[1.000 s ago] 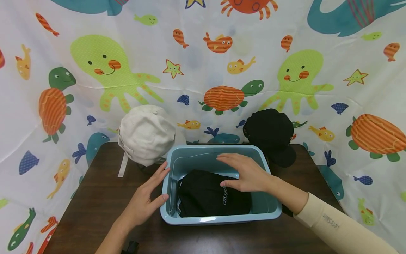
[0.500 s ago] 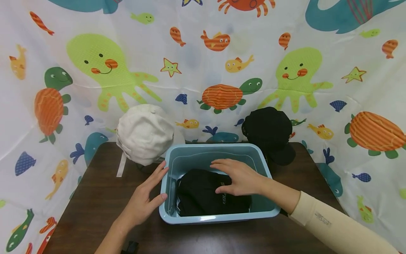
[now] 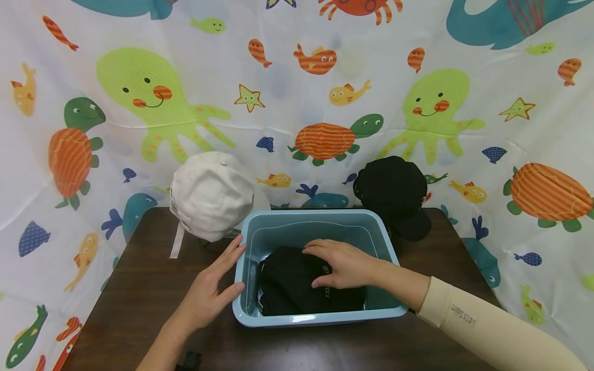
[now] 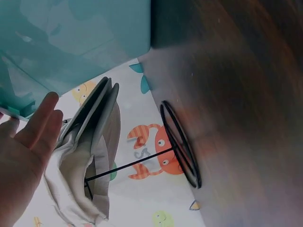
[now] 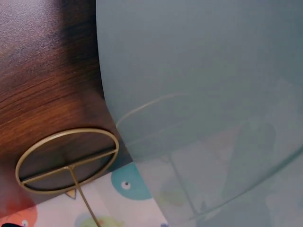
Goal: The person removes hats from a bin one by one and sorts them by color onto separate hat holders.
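Observation:
A light blue plastic bin (image 3: 320, 320) stands on the table with a black cap (image 3: 290, 288) inside, pale lettering across its right part. My left hand (image 3: 211, 291) lies against the bin's left rim, fingers extended and thumb apart; its fingers also show beside the bin wall in the left wrist view. Inside the bin my right hand (image 3: 341, 264) is over the cap, its fingers reaching to the left and the thumb lower, near the lettering. Fingers and thumb are spread apart. The bin's wall fills most of the right wrist view and hides this hand there.
A white cap (image 3: 213, 196) hangs on a black wire stand (image 4: 182, 146) behind the bin at left. At right, another black cap (image 3: 392, 188) sits above a gold wire stand (image 5: 68, 163). The dark wooden table (image 3: 139, 299) ends at a sea-animal print curtain (image 3: 278, 103).
My right hand has moved left and slightly down over the black cap, covering part of its lettering. The left hand stays at the bin's rim.

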`<state>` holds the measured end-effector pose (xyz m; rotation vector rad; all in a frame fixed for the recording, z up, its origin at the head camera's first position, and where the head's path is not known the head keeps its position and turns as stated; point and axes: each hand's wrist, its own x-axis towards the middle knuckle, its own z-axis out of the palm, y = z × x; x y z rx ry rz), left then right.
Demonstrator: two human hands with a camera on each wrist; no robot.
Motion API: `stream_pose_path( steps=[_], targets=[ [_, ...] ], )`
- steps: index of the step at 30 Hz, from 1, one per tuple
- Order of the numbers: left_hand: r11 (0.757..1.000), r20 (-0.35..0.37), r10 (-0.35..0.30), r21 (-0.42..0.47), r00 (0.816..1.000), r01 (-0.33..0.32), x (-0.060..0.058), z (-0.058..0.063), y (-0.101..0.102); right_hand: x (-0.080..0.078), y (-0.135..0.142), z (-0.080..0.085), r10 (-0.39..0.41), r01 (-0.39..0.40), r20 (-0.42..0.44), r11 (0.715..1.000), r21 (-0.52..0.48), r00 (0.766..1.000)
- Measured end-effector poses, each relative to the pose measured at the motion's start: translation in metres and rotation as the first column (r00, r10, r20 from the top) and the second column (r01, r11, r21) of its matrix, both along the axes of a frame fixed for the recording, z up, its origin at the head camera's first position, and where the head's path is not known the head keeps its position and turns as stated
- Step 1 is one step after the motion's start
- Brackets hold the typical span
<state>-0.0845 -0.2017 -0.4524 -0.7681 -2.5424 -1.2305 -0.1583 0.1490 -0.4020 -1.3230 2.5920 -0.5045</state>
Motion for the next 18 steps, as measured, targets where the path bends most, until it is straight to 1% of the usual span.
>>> stream_pose_path(
  steps=[4, 8, 14, 18],
  targets=[
    [0.992, -0.036, 0.03, -0.125, 0.999, -0.034, 0.0007, 0.0042, -0.0031, -0.0012, -0.0008, -0.0022, 0.004, -0.004, 0.027, 1.0, -0.001, 1.0],
    [0.974, -0.101, 0.022, -0.222, 0.995, -0.044, 0.0003, 0.0078, -0.0049, -0.0012, -0.0015, -0.0043, 0.012, -0.012, 0.051, 1.0, 0.001, 0.999],
    [0.954, -0.191, -0.004, -0.296, 0.982, -0.054, -0.0019, 0.0091, -0.0074, -0.001, -0.003, -0.0073, 0.009, -0.011, 0.063, 1.0, 0.025, 0.998],
    [0.944, -0.22, -0.014, -0.324, 0.975, -0.06, -0.0034, 0.0093, -0.0083, -0.0008, -0.0037, -0.0077, 0.011, -0.013, 0.062, 0.999, 0.042, 0.998]
  ],
)
